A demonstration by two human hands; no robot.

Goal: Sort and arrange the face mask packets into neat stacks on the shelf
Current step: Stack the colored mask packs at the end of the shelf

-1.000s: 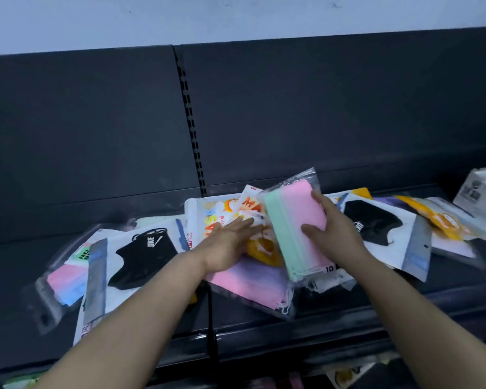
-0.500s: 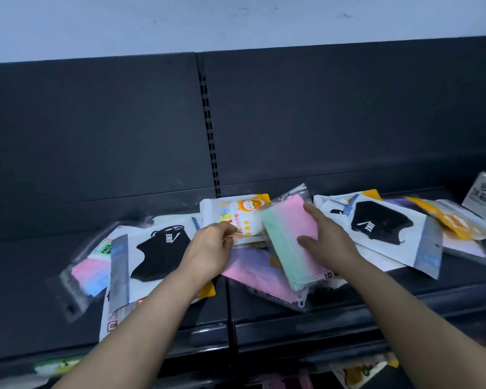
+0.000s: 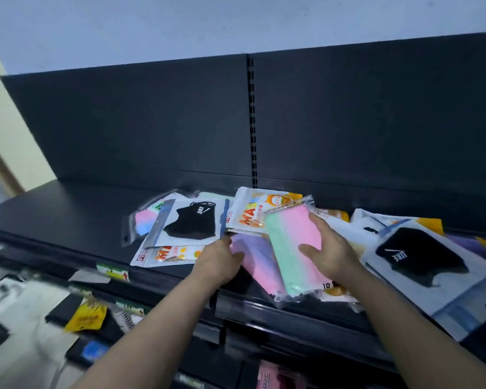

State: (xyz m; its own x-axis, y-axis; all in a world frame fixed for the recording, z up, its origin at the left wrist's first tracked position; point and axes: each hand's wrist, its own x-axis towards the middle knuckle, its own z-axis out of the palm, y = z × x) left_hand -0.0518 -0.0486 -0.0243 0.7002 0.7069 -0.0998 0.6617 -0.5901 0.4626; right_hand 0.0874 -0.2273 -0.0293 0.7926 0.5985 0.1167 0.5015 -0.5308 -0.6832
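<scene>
Face mask packets lie jumbled on a black shelf (image 3: pixel 68 209). My right hand (image 3: pixel 330 255) grips a clear packet of pink-and-green masks (image 3: pixel 291 242), thumb on top, fingers round its right edge. My left hand (image 3: pixel 220 261) is curled at the corner of a white packet with a black mask (image 3: pixel 191 223) and touches a pink-purple packet (image 3: pixel 254 259). What its fingers hold is hidden. Behind lies a white-orange "MASK" packet (image 3: pixel 250 213). A second black-mask packet (image 3: pixel 417 255) lies to the right.
The shelf's left part is bare black metal, with a dark back panel (image 3: pixel 152 122) behind. A pink-blue packet (image 3: pixel 143 223) sits at the pile's left end. Lower shelves (image 3: pixel 90 318) hold yellow and other goods. Price labels line the shelf's front edge (image 3: pixel 112 272).
The view has swung left and down. My left hand dropped from the orange-white packet to the pink-purple one near the black-mask packet's corner. My right hand kept hold of the pink-green packet.
</scene>
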